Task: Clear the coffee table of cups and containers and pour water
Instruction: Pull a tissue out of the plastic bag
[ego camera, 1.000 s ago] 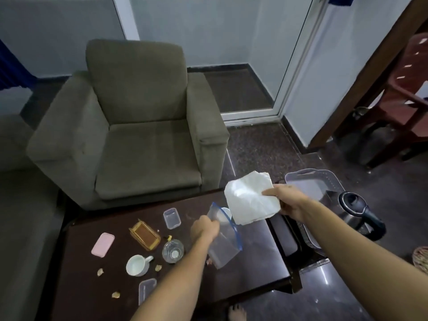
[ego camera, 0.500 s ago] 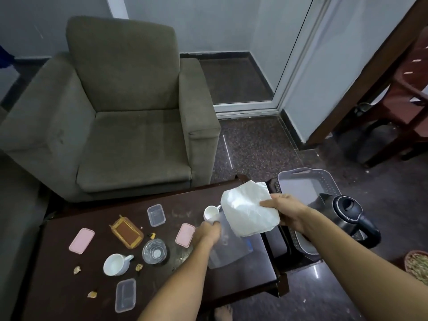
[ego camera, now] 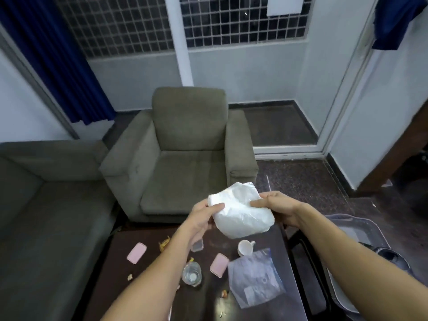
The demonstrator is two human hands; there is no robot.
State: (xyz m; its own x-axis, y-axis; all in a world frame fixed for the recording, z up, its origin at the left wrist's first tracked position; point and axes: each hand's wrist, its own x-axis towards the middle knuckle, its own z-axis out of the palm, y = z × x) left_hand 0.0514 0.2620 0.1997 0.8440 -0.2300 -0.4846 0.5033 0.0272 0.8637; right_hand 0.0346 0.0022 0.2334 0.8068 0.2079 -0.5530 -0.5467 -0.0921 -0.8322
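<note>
Both hands hold a crumpled white plastic bag (ego camera: 240, 212) above the far edge of the dark coffee table (ego camera: 208, 297). My left hand (ego camera: 203, 216) pinches its left side; my right hand (ego camera: 275, 207) grips its right side. On the table lie a clear zip bag (ego camera: 257, 276), a white cup (ego camera: 245, 248), a clear glass (ego camera: 191, 275), two pink lids (ego camera: 136, 253) (ego camera: 219, 265), and a small clear container (ego camera: 197, 246) partly hidden by my left arm. Small scraps (ego camera: 224, 293) are scattered about.
A grey tray (ego camera: 363, 230) and a dark kettle (ego camera: 391, 258) sit right of the table. An olive armchair (ego camera: 185, 158) stands behind the table and a sofa (ego camera: 46, 205) to its left. Dark floor lies at the right.
My left hand let go of the clear zip bag, which now lies flat on the table, and rose to take the white bag's left side. The camera tilted upward.
</note>
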